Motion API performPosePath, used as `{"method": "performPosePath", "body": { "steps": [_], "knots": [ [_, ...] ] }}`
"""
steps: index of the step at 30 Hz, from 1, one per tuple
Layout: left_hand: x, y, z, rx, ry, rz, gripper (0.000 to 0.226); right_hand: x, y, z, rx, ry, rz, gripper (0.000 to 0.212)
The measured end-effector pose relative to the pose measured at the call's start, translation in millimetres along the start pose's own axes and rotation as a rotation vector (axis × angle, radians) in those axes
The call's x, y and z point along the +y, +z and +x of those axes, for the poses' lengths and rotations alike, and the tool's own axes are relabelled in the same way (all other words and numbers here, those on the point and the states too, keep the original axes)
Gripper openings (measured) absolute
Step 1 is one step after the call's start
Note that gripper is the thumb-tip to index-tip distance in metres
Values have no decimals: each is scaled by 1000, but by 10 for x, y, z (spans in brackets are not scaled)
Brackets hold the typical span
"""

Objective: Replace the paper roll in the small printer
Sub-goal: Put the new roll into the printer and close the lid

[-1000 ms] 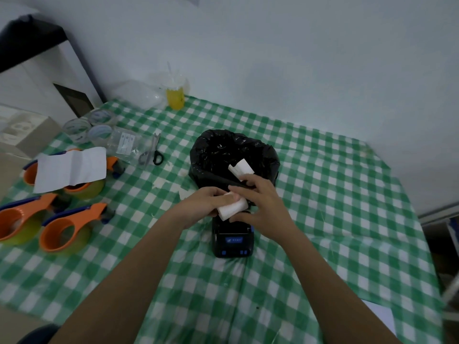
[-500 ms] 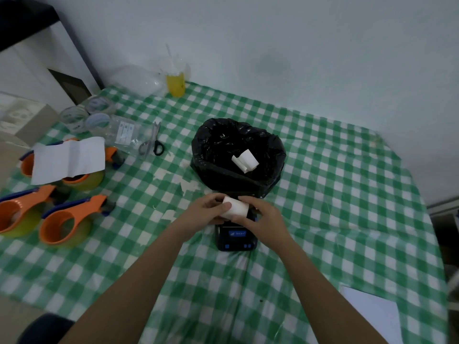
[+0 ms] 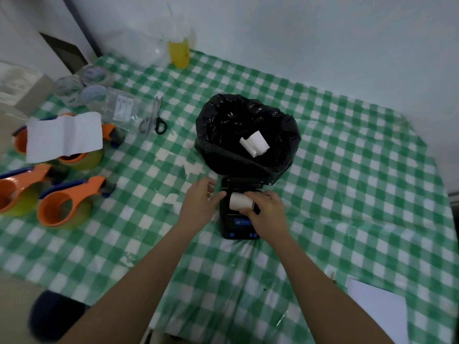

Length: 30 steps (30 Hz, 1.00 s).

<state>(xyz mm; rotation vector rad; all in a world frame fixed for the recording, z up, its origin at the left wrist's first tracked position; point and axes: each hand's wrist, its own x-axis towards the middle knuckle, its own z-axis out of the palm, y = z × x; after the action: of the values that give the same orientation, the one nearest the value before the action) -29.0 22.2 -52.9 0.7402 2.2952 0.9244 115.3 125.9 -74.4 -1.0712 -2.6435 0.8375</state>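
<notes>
A table under a green-and-white checked cloth fills most of the frame, running from the lower left up to the white wall at the top. Just above the centre stands a bin lined with a black bag, with strips of white paper lying inside it. At the left edge sit orange tape dispensers, one of them under a creased white sheet. Above them, towards the upper left, are clear tape rolls, and scissors lie between these and the bin. A yellow cup stands at the top by the wall.

Directly below the bin, at the centre, the small black printer sits with its lid tilted up. The right hand grips the white paper roll over the printer's open compartment. The left hand is loosely curled beside it, a fingertip touching the roll's left end.
</notes>
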Motion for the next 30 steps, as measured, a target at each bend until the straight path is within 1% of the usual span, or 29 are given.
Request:
{"method": "performPosePath", "body": {
  "steps": [2, 7, 9, 12, 14, 17, 19, 27, 30],
  "knots": [
    [-21, 27, 34, 3, 65, 12, 38, 26, 58, 13, -16, 23, -28, 39],
    [49, 85, 104, -63, 106, -9, 45, 129, 131, 95, -35, 67, -55, 37],
    [84, 106, 126, -75, 142, -2, 44, 125, 128, 134, -82, 87, -88, 37],
    [129, 136, 146, -82, 183, 18, 39, 96, 118, 133, -147, 90, -213, 37],
    [143, 154, 149, -81, 185, 27, 36, 70, 107, 98, -125, 67, -242, 36],
    [146, 165, 151, -84, 177, 27, 36, 97, 125, 67, -19, 34, -194, 28],
    [141, 162, 151, -92, 168, 26, 36, 121, 138, 49, 20, -7, -173, 22],
    [125, 169, 145, -124, 160, 42, 39, 154, 163, 28, 62, -151, -250, 4],
    [119, 164, 141, -124, 175, 56, 40, 133, 156, 31, 57, -170, -238, 6]
  ]
}}
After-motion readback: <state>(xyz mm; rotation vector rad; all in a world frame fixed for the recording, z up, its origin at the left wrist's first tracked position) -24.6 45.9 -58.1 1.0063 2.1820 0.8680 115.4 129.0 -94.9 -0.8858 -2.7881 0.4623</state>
